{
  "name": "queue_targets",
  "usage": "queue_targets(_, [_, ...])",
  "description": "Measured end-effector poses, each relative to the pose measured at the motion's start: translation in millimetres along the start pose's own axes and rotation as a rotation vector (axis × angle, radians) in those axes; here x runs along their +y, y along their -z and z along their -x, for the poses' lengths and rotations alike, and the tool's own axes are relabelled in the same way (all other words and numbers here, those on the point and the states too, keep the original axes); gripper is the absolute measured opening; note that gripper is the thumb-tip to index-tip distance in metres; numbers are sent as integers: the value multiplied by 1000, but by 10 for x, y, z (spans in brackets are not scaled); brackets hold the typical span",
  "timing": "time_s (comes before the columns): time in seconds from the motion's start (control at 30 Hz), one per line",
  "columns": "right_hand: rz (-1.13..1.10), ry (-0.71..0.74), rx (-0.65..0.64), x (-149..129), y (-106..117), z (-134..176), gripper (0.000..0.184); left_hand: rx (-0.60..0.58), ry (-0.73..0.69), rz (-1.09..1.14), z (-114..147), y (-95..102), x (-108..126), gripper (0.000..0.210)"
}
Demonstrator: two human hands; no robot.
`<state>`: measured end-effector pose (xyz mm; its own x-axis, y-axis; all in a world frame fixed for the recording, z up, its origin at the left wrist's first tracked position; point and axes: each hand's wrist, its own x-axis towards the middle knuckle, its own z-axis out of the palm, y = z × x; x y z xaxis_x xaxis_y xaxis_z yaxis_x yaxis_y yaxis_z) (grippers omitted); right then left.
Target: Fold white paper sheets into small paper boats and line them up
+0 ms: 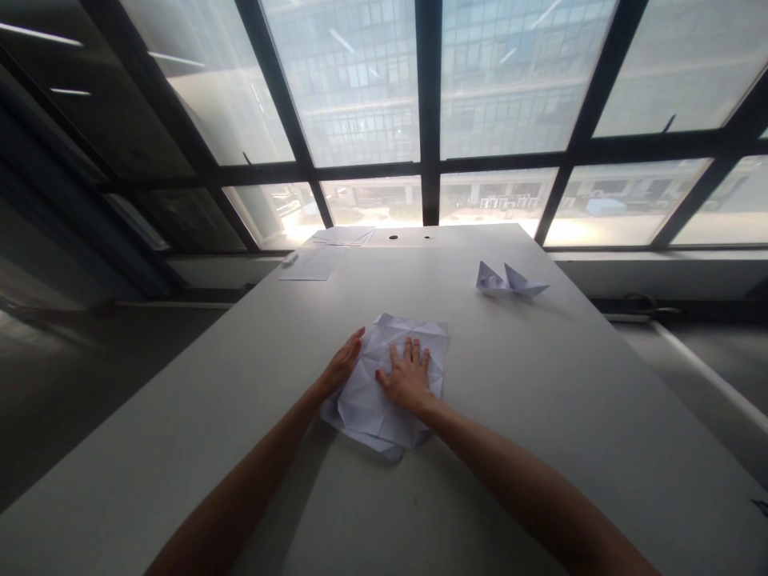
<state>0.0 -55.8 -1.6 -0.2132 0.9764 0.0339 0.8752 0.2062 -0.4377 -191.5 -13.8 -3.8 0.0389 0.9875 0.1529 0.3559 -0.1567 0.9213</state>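
Several creased white paper sheets lie in a loose, uneven stack on the table in front of me, their corners sticking out at different angles. My right hand rests flat on top of the stack with its fingers spread. Along the stack's left edge, my left hand stands on its side, fingers stretched out and touching or very near the paper. Neither hand grips anything. Fold lines run across the top sheet. The lower sheets are mostly covered.
A folded paper boat stands on the white table at the back right. Flat paper and a small white object lie at the back left. Two holes pierce the far tabletop. Large windows rise behind the table.
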Motion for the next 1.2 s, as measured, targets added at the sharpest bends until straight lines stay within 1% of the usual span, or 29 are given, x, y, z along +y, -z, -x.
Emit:
queue_targets(0.1, [-29, -38, 3, -177, -66, 17, 78, -31, 2, -14, 36, -40, -13, 57])
queue_targets(0.2, [-55, -31, 10, -321, -135, 35, 78, -89, -20, -53, 34, -9, 0, 62])
queue_targets(0.3, [-64, -45, 32, -382, -164, 35, 80, -135, -97, -132, 36, 45, 22, 65])
queue_targets(0.37, [-77, -51, 39, -377, -148, 40, 79, -133, -128, -175, 51, 64, 45, 62])
queue_targets(0.5, [-68, 25, 85, -257, -66, 121, 67, -81, -86, -161, 96, 39, 110, 51])
queue_targets(0.6, [-17, 49, 111, -94, -23, 213, 67, -52, -34, -116, 106, 4, 153, 47])
queue_targets(0.67, [-2, 60, 85, 17, -12, 245, 67, -32, 46, -79, 89, 1, 183, 53])
queue_targets(0.77, [8, 113, 61, 152, -2, 228, 66, -8, 205, -33, 27, 37, 254, 71])
queue_targets(0.83, [11, 157, 63, 219, 13, 190, 65, -20, 304, -31, -38, 73, 322, 78])
queue_targets(0.87, [11, 183, 62, 247, 23, 170, 64, -41, 351, -42, -77, 88, 358, 78])
queue_targets(0.97, [15, 258, 53, 320, 58, 120, 61, -163, 428, -47, -212, 102, 445, 68])
queue_targets(1.0, [17, 278, 51, 339, 71, 109, 60, -191, 436, -37, -256, 93, 460, 65])
queue_targets(1.07, [22, 298, 49, 367, 94, 96, 59, -208, 422, 17, -332, 58, 466, 60])
queue_targets(1.2, [29, 297, 54, 370, 129, 102, 58, -126, 311, 117, -402, -65, 392, 61])
